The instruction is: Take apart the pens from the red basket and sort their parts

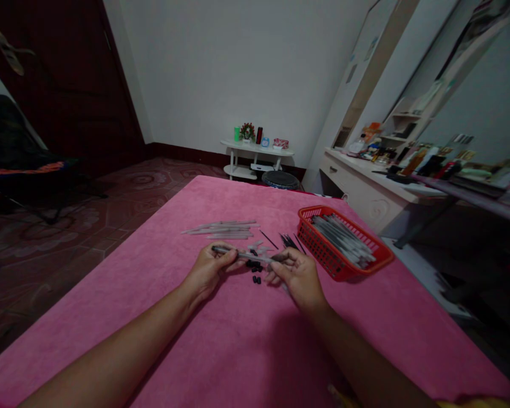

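From where I stood, the person had both hands closed on one slim pen (pixel 250 257), held sideways just above a pink cloth (pixel 165 323). The left hand (pixel 219 262) pinched it near its dark end between thumb and fingers; the right hand (pixel 295 275) gripped the other end, where I couldn't tell whether the dark bit at the fingertips was a separate piece. Small black caps (pixel 257 280) lay scattered below the pen, between the hands, and a few clear bits (pixel 261 248) sat just beyond it. Farther off to the left, a row of pale tubes (pixel 227 229) was laid out side by side. Thin black sticks (pixel 287 241) rested beyond the right hand, next to a red basket (pixel 321 258) heaped with grey sticks (pixel 342 238). A white shelf (pixel 255 148) stood against the far wall.
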Demonstrator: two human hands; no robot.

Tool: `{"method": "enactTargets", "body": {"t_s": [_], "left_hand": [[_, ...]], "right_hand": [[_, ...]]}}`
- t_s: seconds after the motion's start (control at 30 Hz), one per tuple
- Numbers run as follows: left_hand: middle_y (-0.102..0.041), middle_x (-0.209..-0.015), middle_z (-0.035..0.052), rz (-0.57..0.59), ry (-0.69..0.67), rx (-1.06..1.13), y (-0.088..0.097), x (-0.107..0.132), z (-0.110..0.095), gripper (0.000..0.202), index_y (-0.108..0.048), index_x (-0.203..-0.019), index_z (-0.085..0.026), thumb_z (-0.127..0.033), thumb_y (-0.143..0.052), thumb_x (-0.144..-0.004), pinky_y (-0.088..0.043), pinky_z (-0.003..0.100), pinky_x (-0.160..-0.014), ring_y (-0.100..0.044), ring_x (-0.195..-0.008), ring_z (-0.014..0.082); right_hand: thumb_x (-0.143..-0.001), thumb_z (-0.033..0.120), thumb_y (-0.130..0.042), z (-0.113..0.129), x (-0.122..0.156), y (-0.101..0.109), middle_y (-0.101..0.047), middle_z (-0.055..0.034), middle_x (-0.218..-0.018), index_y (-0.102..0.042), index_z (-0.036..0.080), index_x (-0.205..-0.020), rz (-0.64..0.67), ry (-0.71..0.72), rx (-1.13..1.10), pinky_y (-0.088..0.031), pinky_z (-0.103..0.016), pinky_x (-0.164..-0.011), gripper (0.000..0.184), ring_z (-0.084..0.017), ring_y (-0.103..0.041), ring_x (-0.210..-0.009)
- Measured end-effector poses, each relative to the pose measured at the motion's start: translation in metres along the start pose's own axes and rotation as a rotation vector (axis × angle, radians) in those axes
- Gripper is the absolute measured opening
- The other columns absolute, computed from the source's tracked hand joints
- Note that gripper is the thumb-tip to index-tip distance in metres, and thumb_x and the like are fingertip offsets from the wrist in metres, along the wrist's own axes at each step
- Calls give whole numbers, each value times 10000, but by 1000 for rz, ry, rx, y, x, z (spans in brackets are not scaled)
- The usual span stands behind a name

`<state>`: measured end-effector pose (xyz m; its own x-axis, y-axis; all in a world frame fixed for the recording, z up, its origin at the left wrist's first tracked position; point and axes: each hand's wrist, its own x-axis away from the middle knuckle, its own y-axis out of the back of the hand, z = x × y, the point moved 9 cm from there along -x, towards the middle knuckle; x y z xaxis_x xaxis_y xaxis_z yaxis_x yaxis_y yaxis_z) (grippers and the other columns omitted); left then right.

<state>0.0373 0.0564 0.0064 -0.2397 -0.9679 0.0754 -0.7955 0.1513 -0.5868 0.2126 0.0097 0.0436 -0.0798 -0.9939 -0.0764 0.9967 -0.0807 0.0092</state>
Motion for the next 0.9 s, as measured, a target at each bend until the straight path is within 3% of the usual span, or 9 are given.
{"method": "enactTargets", "body": {"t_s": [0.3, 0.47, 0.63, 0.9], "left_hand": [[-723, -711, 38, 44, -127, -51, -3, 4, -7, 295, -615, -700, -117, -242, -857, -587, -581, 244, -651, -687, -652, 141], [-688, -637, 16, 38, -289, -213, -7, 10, -26, 246, -635, -671, -131, -245, -840, -598, -549, 233, -568, -647, -572, 130], [-699, -687, 28, 42, -417, -355, -11, 14, -39, 160, -665, -641, -147, -196, -811, -598, -536, 230, -606, -661, -652, 147], [-677, -675, 13, 3, -358, -402, -10, 8, -35, 210, -646, -740, -144, -250, -796, -638, -513, 224, -594, -635, -609, 131]], "right_hand": [[-628, 325, -776, -13, 3, -2, -675, -46, -578, -612, 138, -712, 35, -204, -210, -418, -199, -395, 263, -122, -587, -427], [-626, 259, -784, -28, 6, -5, -638, -35, -536, -644, 112, -661, 57, -358, -364, -379, -170, -389, 206, -75, -526, -411], [-637, 198, -778, -41, 6, -8, -601, -18, -515, -648, 96, -657, 101, -453, -452, -376, -145, -393, 167, -53, -511, -412], [-630, 292, -782, -25, 6, -8, -610, 7, -560, -581, 148, -696, 36, -313, -385, -398, -184, -395, 255, -72, -496, -417]]}}
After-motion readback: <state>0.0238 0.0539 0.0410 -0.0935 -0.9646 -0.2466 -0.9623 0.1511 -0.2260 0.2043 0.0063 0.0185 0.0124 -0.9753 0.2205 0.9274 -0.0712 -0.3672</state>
